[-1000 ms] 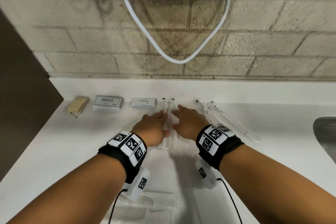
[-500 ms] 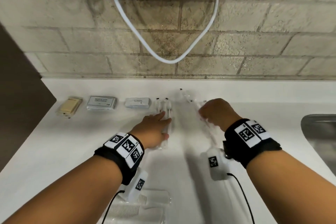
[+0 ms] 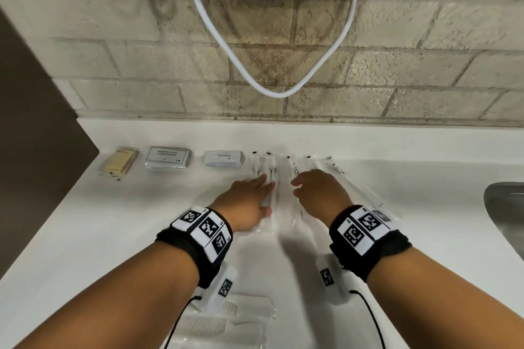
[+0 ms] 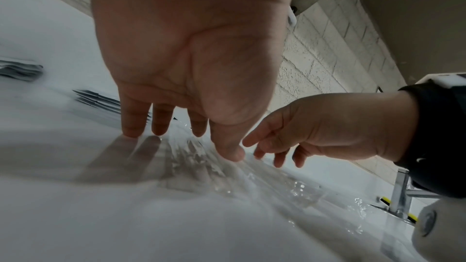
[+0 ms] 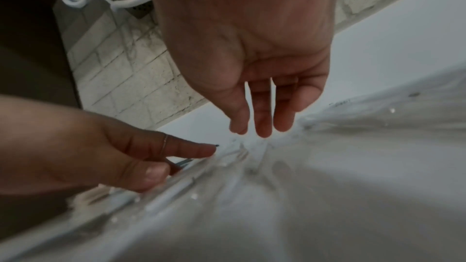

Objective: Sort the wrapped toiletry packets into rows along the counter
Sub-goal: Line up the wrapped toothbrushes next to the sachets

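While both hands lie flat, clear toothbrush packets (image 3: 263,170) rest right of the toothpaste packet (image 3: 223,158).
Left hand (image 3: 246,204) presses them, fingers straight; right hand (image 3: 320,193) hovers beside, fingers relaxed, holding nothing.

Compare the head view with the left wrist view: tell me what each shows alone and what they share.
Head only: the soap packet, the shampoo packet, wrapped combs near the counter's front edge, and a white cord.
Left wrist only: a chrome tap and the left palm's underside.
Both: left hand flat on clear toothbrush wrappers, right hand beside it.
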Action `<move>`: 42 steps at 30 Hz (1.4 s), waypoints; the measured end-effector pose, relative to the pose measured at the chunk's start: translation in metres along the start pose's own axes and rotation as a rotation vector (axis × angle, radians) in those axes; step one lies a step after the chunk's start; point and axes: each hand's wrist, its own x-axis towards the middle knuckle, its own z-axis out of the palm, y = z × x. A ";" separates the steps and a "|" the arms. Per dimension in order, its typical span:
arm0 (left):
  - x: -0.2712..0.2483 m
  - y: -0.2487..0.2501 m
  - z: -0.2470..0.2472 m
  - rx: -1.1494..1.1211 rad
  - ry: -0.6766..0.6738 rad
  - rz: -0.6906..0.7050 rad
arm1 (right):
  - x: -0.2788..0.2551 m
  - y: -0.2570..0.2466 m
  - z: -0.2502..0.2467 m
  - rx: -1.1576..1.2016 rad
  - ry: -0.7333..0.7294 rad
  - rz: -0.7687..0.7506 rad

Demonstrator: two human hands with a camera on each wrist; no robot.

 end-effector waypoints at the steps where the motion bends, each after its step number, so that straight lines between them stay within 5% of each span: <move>1: 0.001 -0.001 0.001 -0.008 0.004 0.002 | 0.002 0.003 0.002 -0.033 0.011 -0.009; 9: 0.002 -0.002 0.003 -0.034 -0.063 0.011 | 0.008 0.003 0.000 -0.306 -0.250 -0.109; 18: 0.004 0.000 0.002 -0.032 -0.058 0.012 | 0.010 -0.004 0.007 -0.239 -0.219 -0.136; 23: -0.001 0.006 -0.003 -0.015 0.001 0.033 | 0.010 0.035 -0.015 -0.141 0.089 0.058; 27: 0.005 0.018 -0.001 0.030 0.010 0.101 | 0.004 0.054 -0.028 -0.119 -0.011 0.213; 35: 0.011 0.023 0.005 0.023 -0.051 0.088 | 0.007 0.022 -0.006 -0.025 -0.111 0.077; 42: 0.011 0.023 0.005 -0.038 -0.054 0.077 | 0.022 0.009 0.011 -0.003 -0.103 0.112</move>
